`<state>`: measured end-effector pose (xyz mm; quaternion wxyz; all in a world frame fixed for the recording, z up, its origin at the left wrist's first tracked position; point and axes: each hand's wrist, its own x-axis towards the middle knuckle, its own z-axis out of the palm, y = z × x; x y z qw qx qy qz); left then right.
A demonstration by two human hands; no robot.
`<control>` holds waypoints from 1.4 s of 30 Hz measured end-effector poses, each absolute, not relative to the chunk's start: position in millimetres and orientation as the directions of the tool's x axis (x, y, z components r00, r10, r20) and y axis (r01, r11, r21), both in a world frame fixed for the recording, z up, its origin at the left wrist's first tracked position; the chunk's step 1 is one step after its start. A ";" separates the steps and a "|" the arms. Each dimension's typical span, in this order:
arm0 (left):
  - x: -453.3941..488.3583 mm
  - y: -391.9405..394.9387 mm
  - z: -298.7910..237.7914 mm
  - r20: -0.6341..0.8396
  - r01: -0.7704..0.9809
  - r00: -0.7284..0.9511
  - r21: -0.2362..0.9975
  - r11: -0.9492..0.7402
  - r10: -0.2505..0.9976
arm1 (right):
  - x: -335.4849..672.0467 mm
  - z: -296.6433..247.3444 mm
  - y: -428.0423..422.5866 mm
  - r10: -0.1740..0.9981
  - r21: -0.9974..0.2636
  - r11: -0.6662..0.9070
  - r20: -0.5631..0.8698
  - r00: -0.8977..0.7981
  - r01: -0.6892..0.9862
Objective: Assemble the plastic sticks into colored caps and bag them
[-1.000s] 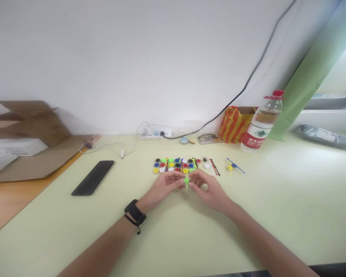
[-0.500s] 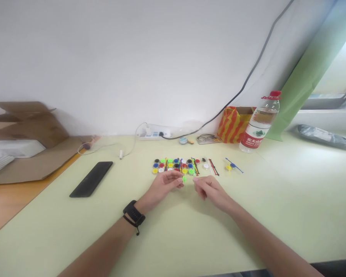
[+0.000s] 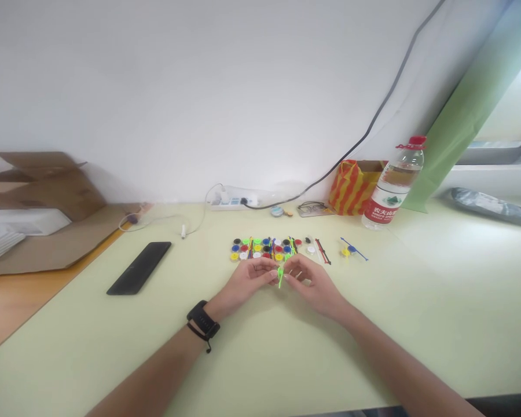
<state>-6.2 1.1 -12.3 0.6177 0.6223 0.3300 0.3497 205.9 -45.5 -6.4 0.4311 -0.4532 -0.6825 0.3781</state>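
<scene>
A small bright green plastic piece [image 3: 280,277], with a narrow part pointing down, is between my two hands above the table. My left hand [image 3: 252,279] is closed, with thumb and fingertips pinching it from the left. From the right, my right hand [image 3: 311,282] closes thumb and fingers at the same piece. Just beyond my fingers lie rows of small round discs [image 3: 257,248] in several colours, with thin plastic sticks [image 3: 322,252] among and beside them. A yellow disc and a blue disc [image 3: 351,249] lie with a blue stick to the right.
A black flat slab [image 3: 139,267] lies on the left of the table. At the back are a power strip [image 3: 232,201] with cables, a striped bag [image 3: 351,188] and a water bottle [image 3: 391,191]. A cardboard box [image 3: 47,185] stands far left.
My right hand has moved left, its fingers now meeting the green piece beside my left hand. The left hand stays nearly in place, still pinching the piece.
</scene>
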 end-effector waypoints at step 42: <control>-6.1 0.5 -10.3 0.033 -0.024 0.518 0.999 -0.024 0.855 | 209.9 -9.8 -46.6 0.919 -0.848 0.394 0.357 -0.167 0.355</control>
